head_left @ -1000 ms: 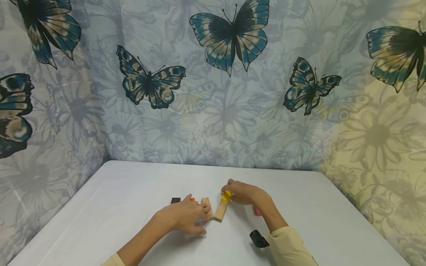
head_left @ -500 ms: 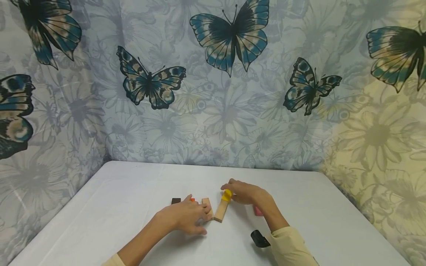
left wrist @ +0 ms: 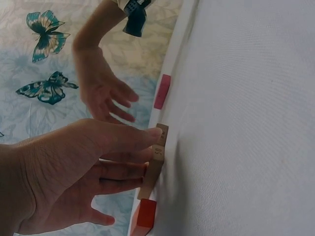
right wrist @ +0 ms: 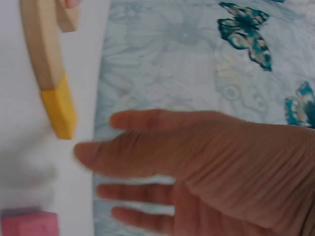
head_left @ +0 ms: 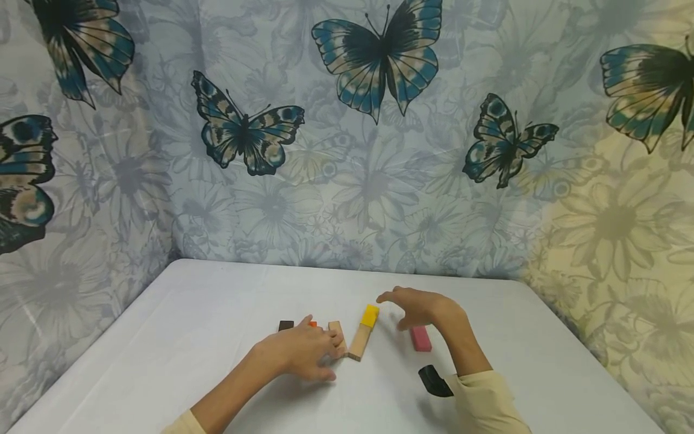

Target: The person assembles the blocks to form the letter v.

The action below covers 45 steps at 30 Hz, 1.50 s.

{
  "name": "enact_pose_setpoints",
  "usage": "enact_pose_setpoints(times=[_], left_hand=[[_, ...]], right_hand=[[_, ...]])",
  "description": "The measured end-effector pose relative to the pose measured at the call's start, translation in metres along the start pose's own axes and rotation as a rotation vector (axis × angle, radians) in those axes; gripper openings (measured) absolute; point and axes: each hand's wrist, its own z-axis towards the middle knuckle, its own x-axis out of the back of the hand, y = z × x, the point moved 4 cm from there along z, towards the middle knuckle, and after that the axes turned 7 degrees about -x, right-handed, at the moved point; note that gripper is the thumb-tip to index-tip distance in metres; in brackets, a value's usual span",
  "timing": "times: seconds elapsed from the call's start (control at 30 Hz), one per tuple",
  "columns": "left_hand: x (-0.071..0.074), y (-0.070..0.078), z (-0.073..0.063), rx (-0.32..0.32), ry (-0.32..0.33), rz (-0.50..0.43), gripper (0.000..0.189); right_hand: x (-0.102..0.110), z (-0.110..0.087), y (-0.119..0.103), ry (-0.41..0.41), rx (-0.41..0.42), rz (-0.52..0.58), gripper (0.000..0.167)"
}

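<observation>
My left hand has its fingers on a plain wooden block, its thumb held apart in the head view. A second wooden block meets that one at a slant, and their near ends carry printed marks in the left wrist view. A yellow block sits end to end with the second block. Just right of it, my right hand hovers with spread fingers and nothing between them. Beside the left fingers lies an orange block, mostly hidden by the hand in the head view.
A pinkish-red block lies under and in front of the right hand. Past the left hand is a dark brown block. A black object sits at the right sleeve cuff. A butterfly-print cloth hangs behind the white table.
My right hand has let go of the yellow block and moved off to the right, opening its fingers. More of the pinkish-red block shows now. The left hand has stayed where it was.
</observation>
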Motion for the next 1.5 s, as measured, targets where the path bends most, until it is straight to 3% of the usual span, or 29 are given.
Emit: enact_pose_setpoints(times=[0.23, 0.7, 1.5], left_hand=[[0.001, -0.001, 0.000, 0.003, -0.015, -0.052, 0.041], [0.000, -0.003, 0.000, 0.000, -0.019, -0.051, 0.038], [-0.001, -0.003, 0.000, 0.024, -0.014, -0.075, 0.043]], right_hand=[[0.012, -0.024, 0.018, -0.046, -0.160, 0.000, 0.066], [-0.009, -0.006, 0.036, -0.103, -0.195, -0.010, 0.060], [-0.021, 0.011, 0.036, -0.106, -0.195, -0.109, 0.060]])
